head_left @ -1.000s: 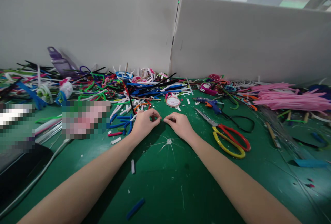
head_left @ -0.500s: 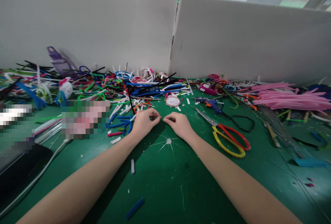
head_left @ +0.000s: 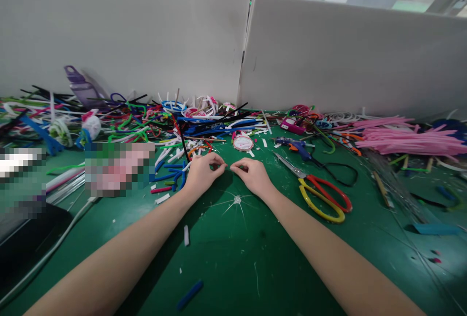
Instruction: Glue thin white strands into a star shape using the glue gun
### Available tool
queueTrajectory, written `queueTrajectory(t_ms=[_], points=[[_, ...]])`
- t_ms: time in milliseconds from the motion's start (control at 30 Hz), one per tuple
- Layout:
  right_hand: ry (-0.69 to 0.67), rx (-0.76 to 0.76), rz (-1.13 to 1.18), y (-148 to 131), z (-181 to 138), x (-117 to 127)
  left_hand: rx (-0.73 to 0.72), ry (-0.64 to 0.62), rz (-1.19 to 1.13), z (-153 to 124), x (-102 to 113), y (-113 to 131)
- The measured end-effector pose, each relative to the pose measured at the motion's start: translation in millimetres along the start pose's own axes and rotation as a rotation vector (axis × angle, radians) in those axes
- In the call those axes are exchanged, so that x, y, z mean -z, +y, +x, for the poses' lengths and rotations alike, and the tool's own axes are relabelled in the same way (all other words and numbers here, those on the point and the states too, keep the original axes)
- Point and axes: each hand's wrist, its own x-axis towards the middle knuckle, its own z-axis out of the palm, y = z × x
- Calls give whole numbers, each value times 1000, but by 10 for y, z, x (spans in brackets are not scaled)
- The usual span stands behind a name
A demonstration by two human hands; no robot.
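Observation:
My left hand (head_left: 205,170) and my right hand (head_left: 252,174) face each other over the green table, fingertips a small gap apart. Thumb and fingers are pinched together on both; anything between them is too small to make out. Just behind the hands lies a small round piece with a pinkish rim (head_left: 242,143). Left of my left hand are short blue pipe cleaner pieces (head_left: 177,172). Scissors (head_left: 306,184) with one red and one yellow handle lie right of my right hand. In front of the hands is a clear star-shaped glue blob (head_left: 237,200).
A blue glue gun (head_left: 297,147) with a black cord lies behind the scissors. Pink pipe cleaners (head_left: 408,140) are heaped at right, mixed ones (head_left: 219,125) along the back. A purple bottle (head_left: 80,85) leans by the grey partition (head_left: 127,34). A white cable (head_left: 69,228) runs at left.
Both hands keep nearly the same pinched pose and place. The whole view has shifted very slightly; nothing on the table has visibly been moved.

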Motion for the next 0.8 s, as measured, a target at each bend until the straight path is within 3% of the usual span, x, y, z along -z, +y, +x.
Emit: queueTrajectory(t_ms=[333,800], points=[[-16,22,-81,10,-7,-15,52,-28,-64,8,-4,-22],[7,37,-121,12,9,-26,12,13,41,26,-48,-82]])
